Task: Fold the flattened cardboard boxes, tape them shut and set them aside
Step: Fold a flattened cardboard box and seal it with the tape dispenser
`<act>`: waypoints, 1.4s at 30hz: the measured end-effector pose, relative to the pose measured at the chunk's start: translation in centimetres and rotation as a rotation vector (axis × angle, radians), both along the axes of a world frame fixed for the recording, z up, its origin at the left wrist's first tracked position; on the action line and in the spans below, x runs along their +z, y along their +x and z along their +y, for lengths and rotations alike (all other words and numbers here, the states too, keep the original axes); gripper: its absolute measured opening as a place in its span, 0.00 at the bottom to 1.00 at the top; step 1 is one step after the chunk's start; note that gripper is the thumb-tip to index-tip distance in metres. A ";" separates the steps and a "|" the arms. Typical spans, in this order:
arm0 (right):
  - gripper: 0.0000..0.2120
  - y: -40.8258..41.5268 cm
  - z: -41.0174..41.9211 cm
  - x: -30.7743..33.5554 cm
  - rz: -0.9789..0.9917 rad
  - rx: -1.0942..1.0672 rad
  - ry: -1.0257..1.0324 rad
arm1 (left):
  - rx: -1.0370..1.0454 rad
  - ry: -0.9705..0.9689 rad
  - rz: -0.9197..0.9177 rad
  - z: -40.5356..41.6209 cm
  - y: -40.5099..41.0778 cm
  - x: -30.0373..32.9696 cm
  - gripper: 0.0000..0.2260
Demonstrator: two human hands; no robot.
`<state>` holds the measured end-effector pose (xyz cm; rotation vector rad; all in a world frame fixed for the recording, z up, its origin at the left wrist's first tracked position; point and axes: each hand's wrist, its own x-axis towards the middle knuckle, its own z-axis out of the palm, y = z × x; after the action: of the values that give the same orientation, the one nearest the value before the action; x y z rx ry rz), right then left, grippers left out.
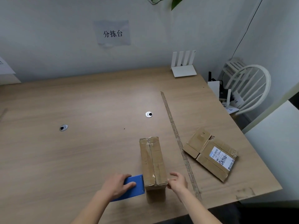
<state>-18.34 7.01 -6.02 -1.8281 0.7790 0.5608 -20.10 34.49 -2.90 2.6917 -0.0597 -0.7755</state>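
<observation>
Sign reads 分拣台; flattened box bears a label.

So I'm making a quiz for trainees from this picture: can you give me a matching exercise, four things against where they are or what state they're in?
Things:
1. folded box
2. flat box
3. blue dispenser
4. router

Places or states:
A. at the table's far edge by the wall
B. gripped in the left hand
C. lying unfolded, right of the strip
D. upright, flaps closed, beside the right hand

Pairs: 1-D, 2-C, 3-B, 4-A
</observation>
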 end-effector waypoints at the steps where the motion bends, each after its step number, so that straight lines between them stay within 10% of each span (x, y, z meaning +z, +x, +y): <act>1: 0.14 0.1 0.0 0.0 0.039 -0.022 0.002 | -0.007 0.009 0.010 0.0 0.1 0.0 0.24; 11: 0.07 0.3 0.1 2.2 -0.120 0.236 -0.369 | 0.042 -0.086 -0.012 0.0 -0.3 1.0 0.20; 19: 0.65 -1.2 6.3 2.2 -0.096 0.548 -0.400 | 0.035 -0.079 -0.054 0.8 -0.9 0.6 0.23; 42: 0.71 -1.5 8.0 3.3 -0.092 0.568 -0.677 | 0.035 0.146 -0.034 -1.4 0.3 -0.8 0.19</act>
<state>-19.82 14.99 -2.72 -2.7181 0.3908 0.6029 -19.77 33.11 -3.73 2.8356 0.0370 -0.7514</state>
